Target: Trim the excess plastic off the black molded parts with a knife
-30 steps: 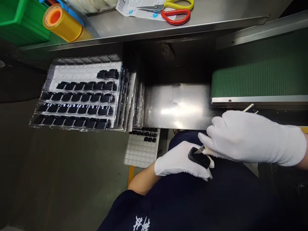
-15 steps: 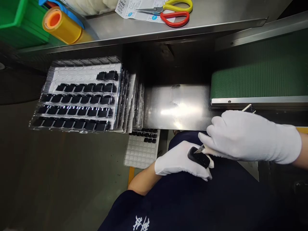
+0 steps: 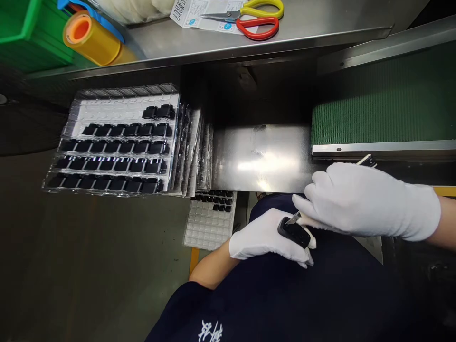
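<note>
My left hand (image 3: 265, 236), in a white glove, grips a small black plastic part (image 3: 294, 232) against my lap. My right hand (image 3: 363, 202), also gloved in white, is shut on a slim craft knife, whose pale handle end (image 3: 366, 161) sticks out beyond the fingers. The knife's steel blade (image 3: 292, 218) rests at the upper edge of the black part. The gloved fingers hide much of the knife's handle and the part's underside.
A stack of clear trays (image 3: 124, 108) holding rows of black parts lies to the left, with a small tray (image 3: 208, 228) below it. A steel plate (image 3: 263, 159) adjoins a green conveyor belt (image 3: 384, 109). Scissors (image 3: 256, 16), paper (image 3: 192, 12), yellow tape (image 3: 90, 39) and a green bin (image 3: 24, 33) sit beyond.
My right hand has drawn slightly to the left, and the blade stays at the black part. My left hand barely moves, and the view has shifted slightly.
</note>
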{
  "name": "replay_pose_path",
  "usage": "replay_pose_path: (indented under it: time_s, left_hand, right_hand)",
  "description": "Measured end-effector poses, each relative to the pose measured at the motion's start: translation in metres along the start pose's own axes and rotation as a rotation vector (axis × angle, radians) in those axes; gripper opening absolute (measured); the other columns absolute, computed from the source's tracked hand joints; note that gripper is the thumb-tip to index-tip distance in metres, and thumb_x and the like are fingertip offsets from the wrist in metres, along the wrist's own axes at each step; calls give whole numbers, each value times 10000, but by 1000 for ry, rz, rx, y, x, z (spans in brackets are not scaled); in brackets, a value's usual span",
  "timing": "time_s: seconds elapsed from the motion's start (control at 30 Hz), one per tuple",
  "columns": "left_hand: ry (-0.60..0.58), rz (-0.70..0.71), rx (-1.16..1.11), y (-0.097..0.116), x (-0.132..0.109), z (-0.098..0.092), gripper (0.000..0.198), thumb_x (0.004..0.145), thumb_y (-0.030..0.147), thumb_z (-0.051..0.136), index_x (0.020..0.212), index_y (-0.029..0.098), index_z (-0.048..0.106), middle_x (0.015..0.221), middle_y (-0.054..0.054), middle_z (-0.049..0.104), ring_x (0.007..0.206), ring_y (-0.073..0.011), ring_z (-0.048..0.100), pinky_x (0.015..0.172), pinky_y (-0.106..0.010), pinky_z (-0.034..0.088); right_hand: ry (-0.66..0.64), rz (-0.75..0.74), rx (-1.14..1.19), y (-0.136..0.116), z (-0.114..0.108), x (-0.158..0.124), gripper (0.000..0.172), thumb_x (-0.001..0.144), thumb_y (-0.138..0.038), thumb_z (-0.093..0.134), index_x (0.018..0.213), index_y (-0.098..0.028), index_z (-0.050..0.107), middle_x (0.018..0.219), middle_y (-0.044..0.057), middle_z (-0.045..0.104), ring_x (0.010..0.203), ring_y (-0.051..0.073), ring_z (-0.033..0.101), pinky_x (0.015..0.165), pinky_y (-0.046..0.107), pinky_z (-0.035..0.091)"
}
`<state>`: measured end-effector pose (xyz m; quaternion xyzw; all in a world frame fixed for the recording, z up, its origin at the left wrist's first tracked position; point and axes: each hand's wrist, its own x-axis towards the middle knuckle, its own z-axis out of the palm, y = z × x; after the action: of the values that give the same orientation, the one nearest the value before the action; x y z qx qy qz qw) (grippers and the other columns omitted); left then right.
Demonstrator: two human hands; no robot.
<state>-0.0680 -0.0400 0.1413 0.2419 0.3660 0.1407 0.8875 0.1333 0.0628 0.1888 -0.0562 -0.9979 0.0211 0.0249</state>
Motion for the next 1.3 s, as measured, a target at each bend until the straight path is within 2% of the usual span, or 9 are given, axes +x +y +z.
replay_pose_path:
  time_s: [0.17, 0.3, 0.37, 0.6, 0.77, 0.93, 1.13, 1.23, 1.3]
  left_hand:
    - [10, 31, 22, -4, -1, 0, 409, 652, 275, 958, 989, 118, 786, 887, -97, 803, 847, -252, 788, 813, -376, 652]
    - [23, 48, 56, -5, -4, 0, 384, 676, 259, 945, 996, 131, 775, 906, -99, 808, 872, -256, 791, 817, -377, 650]
    - [22, 41, 65, -4, -5, 1, 369, 687, 251, 933, 997, 136, 771, 909, -93, 810, 875, -251, 791, 810, -366, 647]
    - [71, 19, 194, -1, -4, 5, 361, 660, 248, 927, 971, 144, 775, 922, -76, 804, 861, -252, 773, 738, -356, 643]
    - [69, 23, 231, -4, -4, 6, 371, 657, 263, 930, 978, 151, 780, 926, -80, 806, 876, -265, 776, 778, -379, 649]
    - [61, 31, 223, -5, -3, 6, 373, 659, 261, 929, 981, 149, 777, 923, -82, 806, 880, -270, 777, 785, -384, 648]
    - [51, 44, 223, -8, -5, 6, 373, 675, 293, 923, 983, 151, 766, 916, -72, 804, 849, -245, 770, 745, -341, 634]
    - [57, 149, 301, -13, -6, 5, 326, 720, 298, 898, 985, 160, 767, 961, -69, 808, 844, -225, 768, 722, -309, 624]
    - [92, 341, 422, -17, -6, 4, 280, 761, 302, 876, 988, 168, 781, 1016, -71, 810, 913, -222, 766, 826, -324, 624]
  right_hand:
    - [6, 68, 86, 8, -9, -15, 498, 1098, -401, 336, 700, -235, 584, 537, -11, 452, 478, 132, 357, 500, 331, 232]
    - [96, 33, 36, 11, -16, -32, 460, 1078, -470, 416, 694, -255, 551, 541, -24, 429, 445, 130, 322, 473, 347, 211]
    - [94, 14, 15, 7, -17, -35, 455, 1066, -469, 439, 672, -258, 529, 551, -17, 415, 448, 139, 305, 470, 361, 205]
    - [-5, -50, 37, -7, -18, -24, 409, 1054, -385, 446, 666, -259, 474, 565, -10, 379, 498, 158, 267, 521, 379, 256]
    - [-8, -74, 14, -10, -20, -18, 437, 1054, -275, 445, 620, -245, 493, 559, 5, 398, 508, 159, 242, 539, 373, 200]
    - [-66, -76, 68, -12, -20, -16, 417, 1014, -202, 499, 600, -246, 497, 547, 8, 404, 512, 169, 218, 545, 382, 183]
    - [-12, -49, 75, -12, -17, -16, 437, 1049, -189, 412, 624, -247, 491, 556, 6, 429, 528, 173, 260, 581, 394, 192]
    - [24, -18, 118, -9, -22, -20, 464, 1085, -338, 405, 636, -246, 480, 554, -10, 403, 506, 153, 218, 564, 393, 184]
    - [64, 30, 64, -6, -26, -28, 482, 1078, -461, 419, 653, -250, 509, 555, -9, 419, 512, 149, 262, 555, 394, 187]
